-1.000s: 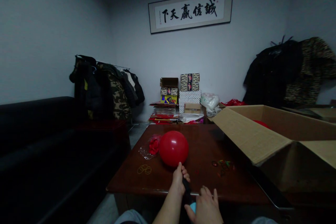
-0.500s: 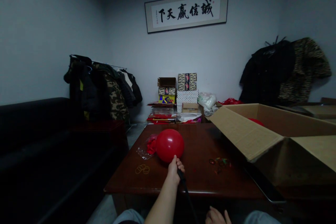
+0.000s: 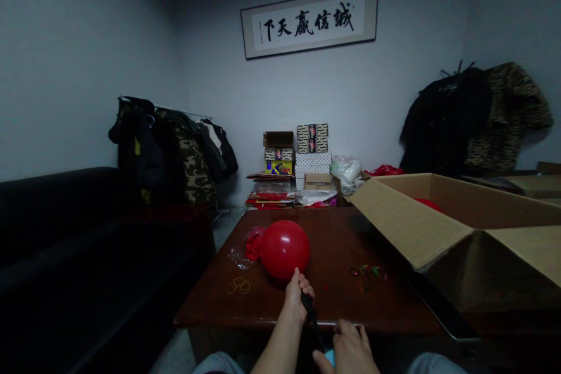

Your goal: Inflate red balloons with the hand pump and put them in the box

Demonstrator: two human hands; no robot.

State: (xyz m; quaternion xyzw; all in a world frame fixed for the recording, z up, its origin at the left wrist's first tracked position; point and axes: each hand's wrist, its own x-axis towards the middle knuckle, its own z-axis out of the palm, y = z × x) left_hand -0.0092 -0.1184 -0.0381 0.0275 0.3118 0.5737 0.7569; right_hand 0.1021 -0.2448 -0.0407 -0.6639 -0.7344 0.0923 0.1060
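My left hand (image 3: 300,295) is closed around the neck of a round, inflated red balloon (image 3: 284,250) and the black nozzle end of a balloon pump (image 3: 308,305). From this fist a thin black tube or rod runs down toward my right hand. My right hand (image 3: 350,350) is at the bottom edge, curled over a light blue part (image 3: 330,356) of the pump, which is mostly hidden beneath it. Left of the balloon lies a clear plastic bag (image 3: 245,249) with red balloons in it. Yellow rubber bands (image 3: 239,286) are nearer the table's front edge.
The dark brown table (image 3: 333,234) carries a small pile of coloured bands (image 3: 370,276) on its right. An open cardboard box (image 3: 416,228) with something red inside stands at the right. A black sofa (image 3: 56,245) runs along the left; stacked boxes (image 3: 313,166) stand behind.
My right hand has risen from the bottom edge, and the light blue part now shows beside it. My left hand has shifted slightly down and right. The balloon looks a little larger.
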